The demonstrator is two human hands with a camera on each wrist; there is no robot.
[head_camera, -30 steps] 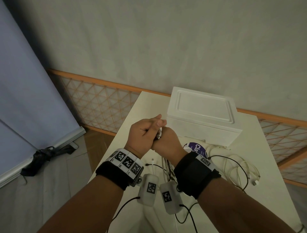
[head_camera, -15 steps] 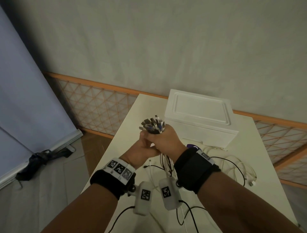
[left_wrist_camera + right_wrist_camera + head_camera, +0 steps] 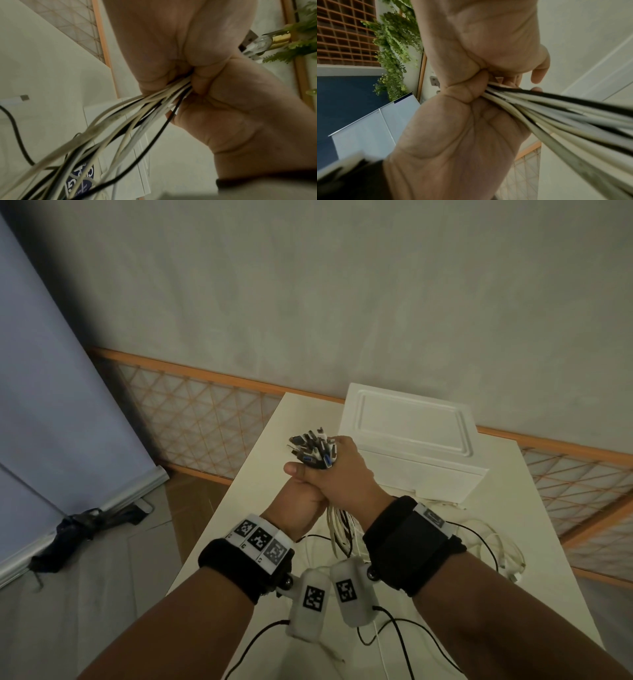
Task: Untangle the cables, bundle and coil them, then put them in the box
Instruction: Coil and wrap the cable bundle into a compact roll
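Both hands hold one bundle of white and black cables (image 3: 339,529) upright over the table. A cluster of connector ends (image 3: 312,447) sticks out above the fists. My right hand (image 3: 346,474) grips the bundle just under the connectors. My left hand (image 3: 301,494) grips it directly below, its thumb pressed against the right hand. In the left wrist view the cables (image 3: 130,121) fan down out of the left hand (image 3: 223,119). In the right wrist view the cables (image 3: 556,116) leave the right hand (image 3: 453,135) blurred. The white foam box (image 3: 411,450) stands behind the hands, lid on.
The white table (image 3: 260,474) has a left edge close to my left arm. Loose white and black cables (image 3: 493,542) lie on it to the right. A purple-labelled pack (image 3: 80,174) lies under the hanging cables. A lattice rail (image 3: 191,419) runs along the wall.
My left hand slid from on top of the bundle to below the right hand, baring the connector ends. Both hands then rose a little with the bundle.
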